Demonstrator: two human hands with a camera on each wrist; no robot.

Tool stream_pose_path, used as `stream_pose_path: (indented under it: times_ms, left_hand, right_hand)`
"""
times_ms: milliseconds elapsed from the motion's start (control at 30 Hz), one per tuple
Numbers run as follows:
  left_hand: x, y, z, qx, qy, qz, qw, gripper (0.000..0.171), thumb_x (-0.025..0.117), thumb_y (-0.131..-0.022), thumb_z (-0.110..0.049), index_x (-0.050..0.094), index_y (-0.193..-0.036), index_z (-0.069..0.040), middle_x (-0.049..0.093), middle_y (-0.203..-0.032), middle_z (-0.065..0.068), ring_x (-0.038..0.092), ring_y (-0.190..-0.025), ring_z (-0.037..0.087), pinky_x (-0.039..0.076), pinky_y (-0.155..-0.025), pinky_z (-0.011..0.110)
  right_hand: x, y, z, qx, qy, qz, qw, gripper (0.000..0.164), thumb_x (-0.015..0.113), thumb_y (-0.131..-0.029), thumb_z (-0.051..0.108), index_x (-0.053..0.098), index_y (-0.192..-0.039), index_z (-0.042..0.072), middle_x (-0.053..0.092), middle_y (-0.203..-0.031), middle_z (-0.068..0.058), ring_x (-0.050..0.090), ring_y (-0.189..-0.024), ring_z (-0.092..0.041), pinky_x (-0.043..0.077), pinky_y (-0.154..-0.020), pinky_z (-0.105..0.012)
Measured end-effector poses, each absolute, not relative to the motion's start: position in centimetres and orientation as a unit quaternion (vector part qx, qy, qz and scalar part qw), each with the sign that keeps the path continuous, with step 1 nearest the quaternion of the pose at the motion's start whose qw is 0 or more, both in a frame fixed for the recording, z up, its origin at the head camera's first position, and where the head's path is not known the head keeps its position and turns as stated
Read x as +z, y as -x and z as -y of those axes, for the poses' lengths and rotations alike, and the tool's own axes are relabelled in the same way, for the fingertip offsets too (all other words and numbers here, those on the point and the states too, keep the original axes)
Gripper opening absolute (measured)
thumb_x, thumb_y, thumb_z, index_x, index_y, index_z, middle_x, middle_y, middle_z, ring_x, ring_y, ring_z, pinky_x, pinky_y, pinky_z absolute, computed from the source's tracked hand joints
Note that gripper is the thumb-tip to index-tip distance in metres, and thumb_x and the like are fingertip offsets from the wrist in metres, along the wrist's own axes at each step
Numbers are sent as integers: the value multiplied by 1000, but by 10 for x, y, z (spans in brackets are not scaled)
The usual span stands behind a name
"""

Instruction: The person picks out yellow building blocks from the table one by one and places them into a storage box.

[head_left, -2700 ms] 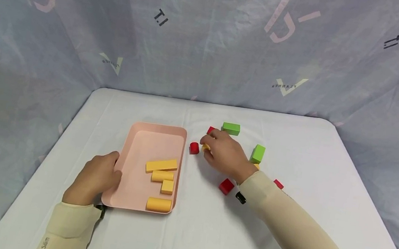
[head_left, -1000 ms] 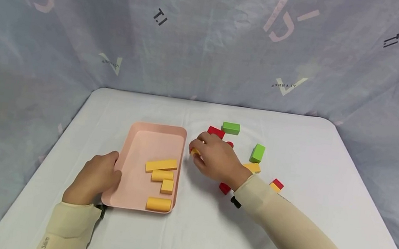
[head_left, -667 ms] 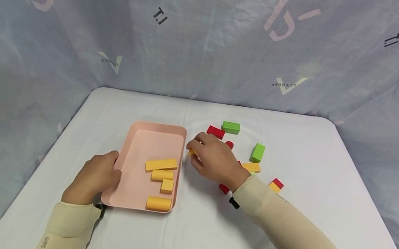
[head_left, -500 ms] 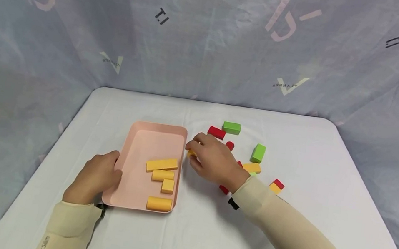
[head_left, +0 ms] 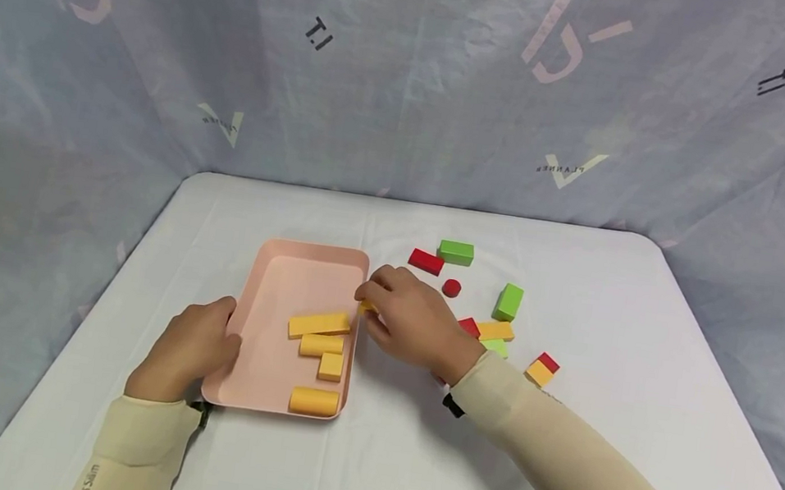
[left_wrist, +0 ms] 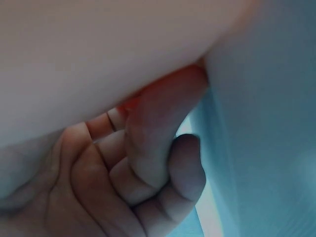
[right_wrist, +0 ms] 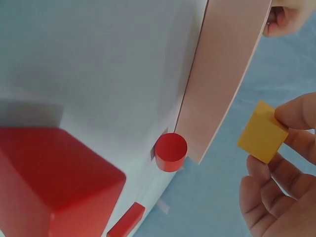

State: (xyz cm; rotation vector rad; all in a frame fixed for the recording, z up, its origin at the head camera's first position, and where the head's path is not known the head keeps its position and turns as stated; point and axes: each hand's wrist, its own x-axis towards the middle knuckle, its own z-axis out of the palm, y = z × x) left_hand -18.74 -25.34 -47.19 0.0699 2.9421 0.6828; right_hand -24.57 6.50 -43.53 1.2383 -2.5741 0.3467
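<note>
My left hand [head_left: 191, 347] grips the left rim of a pink tray [head_left: 283, 280]; in the left wrist view its fingers [left_wrist: 163, 128] curl under the wall. My right hand [head_left: 408, 317] pinches a yellow cube block [right_wrist: 263, 132] between thumb and fingers, at the tray's right rim. Inside the tray lie a long yellow block [head_left: 319, 325], two yellow cylinders, one of them near the front [head_left: 314, 402], and a yellow cube [head_left: 331, 367]. A red cylinder [right_wrist: 171, 152] stands beside the tray wall in the right wrist view; in the head view my right hand hides it.
On the white table lie green blocks [head_left: 456, 253] [head_left: 508, 302], a red block [head_left: 427, 262] and a red cylinder [head_left: 451, 287]. Around my right wrist are a yellow block [head_left: 496, 331], a light green piece [head_left: 496, 347] and a red-and-yellow pair. Grey cloth [head_left: 412, 98] hangs behind.
My right hand has moved left with the yellow cube, from among the loose blocks to the tray's right rim. Blocks that the arm covered now show. The left hand and tray stay put.
</note>
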Motion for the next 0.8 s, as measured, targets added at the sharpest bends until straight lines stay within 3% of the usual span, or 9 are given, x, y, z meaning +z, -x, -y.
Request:
stream_pose_path:
  times_ms: [300,467,800]
  left_hand:
    - [-471,187,255,246,-18,-967,67,14,52,-81,-10,57,-94,-9,58,-73,5,51,-61,20,42,-51,36]
    - [-470,185,260,245,-19,-967,70,5,58,-82,-16,55,-84,-12,53,-65,3,47,-56,18,38,-48,34]
    - [-473,184,268,203,-87,-975,17,31,62,-85,-22,43,-62,-15,36,-52,-1,34,-45,15,27,-43,30]
  right_hand:
    - [-437,243,-61,127,-432,883,135,24,60,-84,26,63,-107,23,52,-103,9,40,-85,-5,44,-66,-21]
    - [-437,241,-60,130,-435,882,129,24,61,-83,25,63,-108,23,52,-104,9,40,-87,-4,45,-67,-21]
    - [-437,240,-57,146,-439,878,125,27,67,-82,26,62,-108,23,51,-105,9,39,-88,-4,45,-69,-21]
